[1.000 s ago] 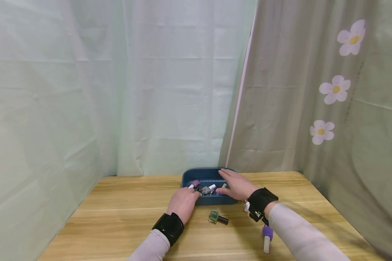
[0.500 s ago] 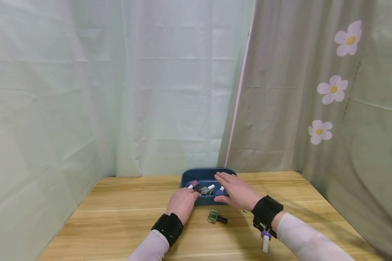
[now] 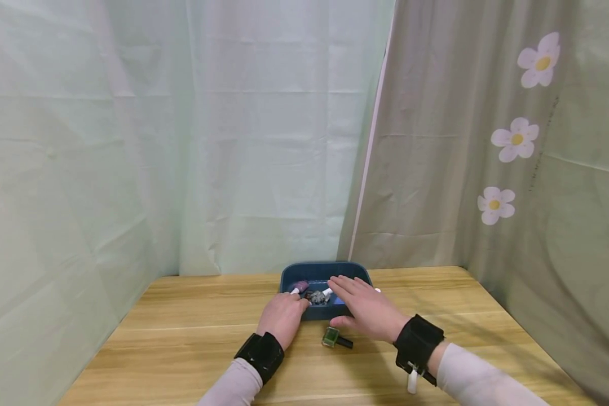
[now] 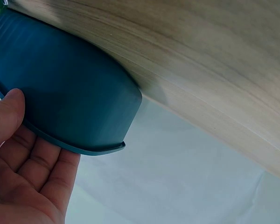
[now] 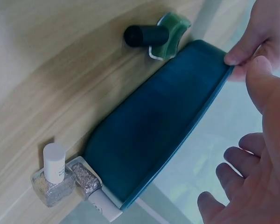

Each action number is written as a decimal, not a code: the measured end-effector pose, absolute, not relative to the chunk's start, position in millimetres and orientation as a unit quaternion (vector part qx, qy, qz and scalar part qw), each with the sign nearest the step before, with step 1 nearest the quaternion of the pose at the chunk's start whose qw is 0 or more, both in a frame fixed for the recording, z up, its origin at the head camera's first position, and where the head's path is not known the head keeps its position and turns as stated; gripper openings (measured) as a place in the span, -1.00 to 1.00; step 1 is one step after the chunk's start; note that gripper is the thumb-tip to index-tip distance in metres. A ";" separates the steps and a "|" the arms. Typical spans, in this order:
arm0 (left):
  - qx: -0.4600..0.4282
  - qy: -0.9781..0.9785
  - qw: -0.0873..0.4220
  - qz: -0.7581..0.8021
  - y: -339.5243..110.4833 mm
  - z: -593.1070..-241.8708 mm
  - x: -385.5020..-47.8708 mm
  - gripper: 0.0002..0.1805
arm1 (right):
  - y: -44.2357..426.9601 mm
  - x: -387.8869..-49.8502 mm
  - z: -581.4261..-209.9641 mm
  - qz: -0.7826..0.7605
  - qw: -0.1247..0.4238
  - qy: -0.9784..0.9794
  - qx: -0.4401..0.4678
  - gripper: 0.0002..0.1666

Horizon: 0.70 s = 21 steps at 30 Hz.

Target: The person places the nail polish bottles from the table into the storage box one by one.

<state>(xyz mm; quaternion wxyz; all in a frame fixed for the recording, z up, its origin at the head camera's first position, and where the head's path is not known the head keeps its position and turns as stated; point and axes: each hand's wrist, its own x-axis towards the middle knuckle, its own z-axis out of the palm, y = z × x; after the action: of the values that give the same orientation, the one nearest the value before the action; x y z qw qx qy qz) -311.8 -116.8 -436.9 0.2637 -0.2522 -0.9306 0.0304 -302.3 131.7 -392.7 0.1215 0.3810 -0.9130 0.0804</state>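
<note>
In the head view my left hand (image 3: 281,318) grips the front left of a dark blue bin (image 3: 317,313); the left wrist view shows the thumb outside its wall and the fingers inside. My right hand (image 3: 367,309) hovers over the bin's front right part, fingers extended, holding nothing. Inside the bin lie a purple nail polish bottle (image 3: 302,286), a grey speckled bottle (image 3: 317,297) and a blue one (image 3: 339,301), partly hidden by the right hand. In front of the bin lies a green nail polish bottle (image 3: 330,336) with a black cap.
The right wrist view shows two glittery nail polish bottles with white caps, one bottle (image 5: 51,186) beside another bottle (image 5: 86,179) touching the bin's right end. A white cap (image 3: 412,383) shows below my right wrist. Curtains (image 3: 269,169) stand behind the wooden table (image 3: 198,338).
My right hand has drawn back toward me and slightly left, from over the bin's inside to its front edge. The left hand keeps its grip on the bin.
</note>
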 end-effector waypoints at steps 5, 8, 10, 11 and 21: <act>-0.255 -0.929 0.267 0.032 -116.9 -437.9 -312.4 -0.78 | 132.5 -295.5 -395.1 0.067 0.133 -0.909 0.390 0.01; -0.255 -0.928 0.269 0.034 -117.0 -437.8 -312.2 -0.78 | 133.4 -291.5 -395.8 0.070 0.141 -0.905 0.394 0.00; -0.257 -0.927 0.271 0.034 -117.4 -437.4 -312.0 -0.78 | 134.0 -289.2 -396.4 0.073 0.147 -0.902 0.399 0.00; -0.257 -0.927 0.272 0.033 -117.6 -437.1 -311.7 -0.78 | 134.7 -289.6 -398.2 0.069 0.155 -0.899 0.405 0.00; -0.258 -0.924 0.282 0.029 -118.7 -435.4 -311.1 -0.79 | 132.4 -278.0 -401.9 0.065 0.123 -0.905 0.401 0.06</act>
<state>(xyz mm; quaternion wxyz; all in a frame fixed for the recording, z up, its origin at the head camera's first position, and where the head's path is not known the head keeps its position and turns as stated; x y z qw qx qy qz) -311.1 -118.7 -435.4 0.2816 -0.2583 -0.9237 0.0291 -278.0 132.4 -401.9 0.1225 0.4012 -0.9054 0.0648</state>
